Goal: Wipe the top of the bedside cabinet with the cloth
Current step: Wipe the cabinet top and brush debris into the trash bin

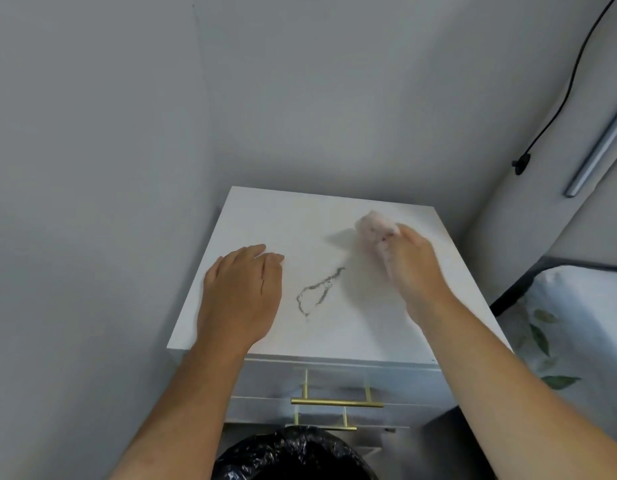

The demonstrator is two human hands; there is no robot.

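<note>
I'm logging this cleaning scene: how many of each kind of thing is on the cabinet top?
Hands: 2, left hand and right hand
Cloths: 1, cloth
Dirt marks: 1, grey smear
Total: 4

The white bedside cabinet (pixel 335 327) stands in a corner. The left hand (pixel 239 292) lies flat on its top, near the left edge. The right hand (pixel 412 268) grips a pale pink cloth (pixel 374 230) toward the back right. A thin grey dirt line (pixel 317 289) lies between the hands.
</note>
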